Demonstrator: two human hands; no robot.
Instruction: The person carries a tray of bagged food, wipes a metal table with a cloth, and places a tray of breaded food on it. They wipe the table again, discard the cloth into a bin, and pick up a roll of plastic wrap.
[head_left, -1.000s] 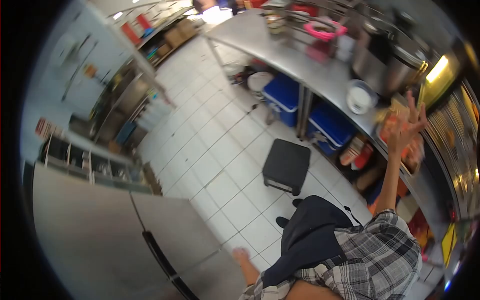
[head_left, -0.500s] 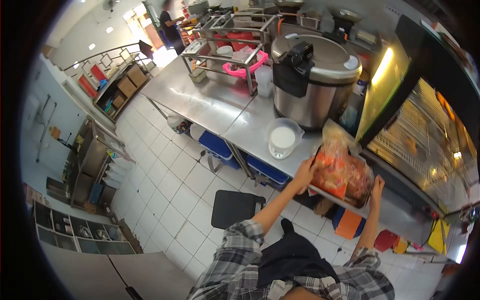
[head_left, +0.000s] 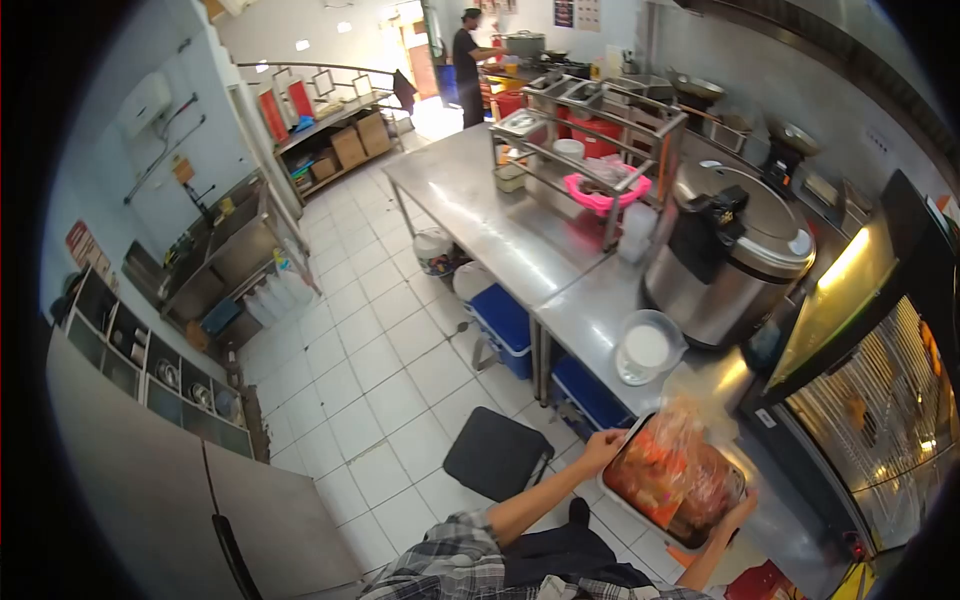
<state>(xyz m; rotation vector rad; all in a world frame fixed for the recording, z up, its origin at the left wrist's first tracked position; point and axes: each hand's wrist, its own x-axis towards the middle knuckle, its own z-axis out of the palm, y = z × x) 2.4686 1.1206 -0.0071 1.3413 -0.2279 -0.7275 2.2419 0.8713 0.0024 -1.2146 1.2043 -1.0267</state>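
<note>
Between my two hands is a metal tray (head_left: pixel 622 503), held at the counter's front edge and slightly tilted. In it lie clear plastic bags of reddish-orange food (head_left: pixel 668 455), perhaps raw or marinated meat; the exact kind cannot be made out. My left hand (head_left: pixel 604 450) grips the tray's left side, fingers closed over the rim. My right hand (head_left: pixel 741 510) is closed on the opposite side, its fingers partly hidden. Just beyond the tray, a clear plastic container (head_left: pixel 646 346) with a white round inside stands on the steel counter (head_left: pixel 590 310).
A large steel cooker (head_left: pixel 735 255) stands behind the container. To the right is a lit glass cabinet (head_left: pixel 870 400). A black stool (head_left: pixel 498 452) is on the tiled floor by my left arm. Blue bins (head_left: pixel 500 318) sit under the counter. A person (head_left: pixel 467 70) stands far back.
My view has swung right-to-left, so the counter appears farther right. Both hands have brought the tray closer to my body and leftward relative to the counter.
</note>
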